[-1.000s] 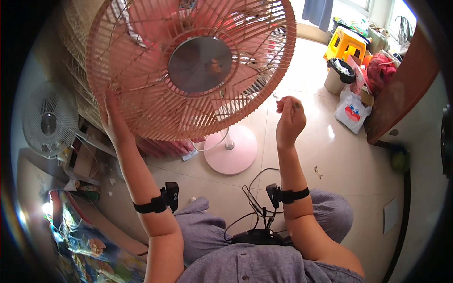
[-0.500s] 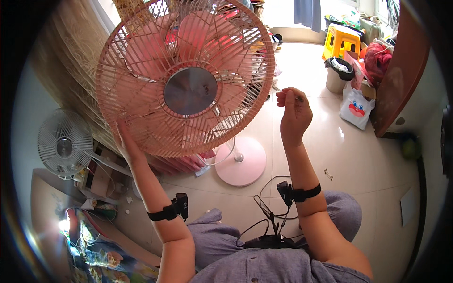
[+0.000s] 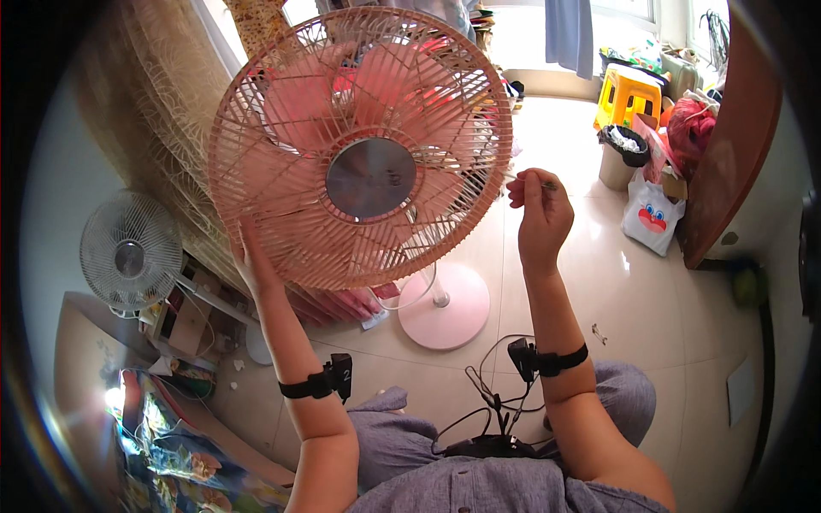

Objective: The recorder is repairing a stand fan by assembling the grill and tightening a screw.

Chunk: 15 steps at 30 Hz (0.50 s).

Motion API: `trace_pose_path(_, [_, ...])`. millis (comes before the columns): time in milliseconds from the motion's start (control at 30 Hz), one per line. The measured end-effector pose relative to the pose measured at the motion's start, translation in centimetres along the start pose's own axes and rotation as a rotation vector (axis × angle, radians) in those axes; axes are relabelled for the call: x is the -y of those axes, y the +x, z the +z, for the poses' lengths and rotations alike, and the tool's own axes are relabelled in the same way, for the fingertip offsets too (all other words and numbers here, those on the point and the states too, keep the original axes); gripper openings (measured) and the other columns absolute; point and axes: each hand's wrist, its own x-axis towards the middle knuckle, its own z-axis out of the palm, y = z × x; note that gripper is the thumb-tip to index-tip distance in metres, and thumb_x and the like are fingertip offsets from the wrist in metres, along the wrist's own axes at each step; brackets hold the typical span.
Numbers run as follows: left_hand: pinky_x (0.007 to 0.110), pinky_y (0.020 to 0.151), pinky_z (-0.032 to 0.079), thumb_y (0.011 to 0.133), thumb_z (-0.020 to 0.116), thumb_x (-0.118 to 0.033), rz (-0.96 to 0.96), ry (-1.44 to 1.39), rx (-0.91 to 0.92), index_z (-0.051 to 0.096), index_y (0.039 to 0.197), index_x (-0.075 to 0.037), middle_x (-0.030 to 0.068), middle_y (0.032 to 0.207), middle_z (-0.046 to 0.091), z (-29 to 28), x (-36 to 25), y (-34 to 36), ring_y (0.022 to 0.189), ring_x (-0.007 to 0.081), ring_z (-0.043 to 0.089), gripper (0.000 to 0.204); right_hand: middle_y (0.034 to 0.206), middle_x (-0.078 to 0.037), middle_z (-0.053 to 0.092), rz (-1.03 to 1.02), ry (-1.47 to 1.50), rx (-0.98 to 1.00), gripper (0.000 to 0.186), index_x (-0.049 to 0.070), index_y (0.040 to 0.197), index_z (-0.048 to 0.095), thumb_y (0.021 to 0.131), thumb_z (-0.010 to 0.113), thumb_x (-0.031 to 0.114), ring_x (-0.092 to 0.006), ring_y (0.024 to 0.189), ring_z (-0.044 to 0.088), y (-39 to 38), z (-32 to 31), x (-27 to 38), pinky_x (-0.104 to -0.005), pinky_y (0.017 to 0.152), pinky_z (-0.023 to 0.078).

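Left arm: comes up from the lower edge, elbow bent, with the forearm leaning left and a black strap (image 3: 306,387) around it.
Left hand: the hand (image 3: 256,272) is raised with its fingers stretched up along the rim of the fan's guard, touching it; whether they grip or merely rest there cannot be told.
Right arm: bent at the elbow, the forearm nearly upright and leaning slightly left, with a second black strap (image 3: 564,359) around it.
Right hand: the hand (image 3: 547,224) is held up, fingers curled and thumb pressed in, pinching a small thin item (image 3: 550,185); it is too small to name.
Pink fan: its round head (image 3: 370,179) faces the person, reaching up and to the right from the left hand; the guard's right edge is just left of the right hand's fingertips, and whether the item touches it cannot be told.
Fan base: the pink disc (image 3: 444,321) is on the floor, below and left of the right hand.
Left of the left hand: a white fan (image 3: 129,259), with a pale patterned curtain (image 3: 162,120) above it.
Right of the right hand: a bin (image 3: 617,168) with a black liner and a white bag (image 3: 652,224); a yellow stool (image 3: 629,96) is farther up.
Below both hands: dark cables (image 3: 503,400), between the forearms.
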Motion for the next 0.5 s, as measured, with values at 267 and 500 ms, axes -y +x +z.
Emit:
trace_pose_path(267, [0.034, 0.102, 0.037, 0.094, 0.055, -0.042, 0.083, 0.023, 0.063, 0.041, 0.138, -0.001, 0.0133, 0.135, 0.048, -0.8, 0.8, 0.8, 0.121, 0.0226, 0.048, 0.062, 0.081, -0.007, 0.066, -0.146, -0.093, 0.055, 0.014, -0.003, 0.098, 0.060, 0.096, 0.052, 0.008, -0.0099, 0.071, 0.063, 3.6, 3.1, 2.4, -0.0219, 0.063, 0.051])
trace_pose_path(500, [0.035, 0.102, 0.037, 0.093, 0.056, -0.043, 0.032, 0.000, 0.032, 0.039, 0.140, -0.001, 0.0140, 0.136, 0.046, 0.0, 0.3, 0.2, 0.122, 0.0235, 0.047, 0.065, 0.079, -0.007, 0.067, -0.310, -0.144, 0.051, 0.013, -0.002, 0.096, 0.060, 0.096, 0.053, 0.009, -0.0102, 0.071, 0.065, 7.8, 4.6, 2.8, -0.0217, 0.063, 0.050])
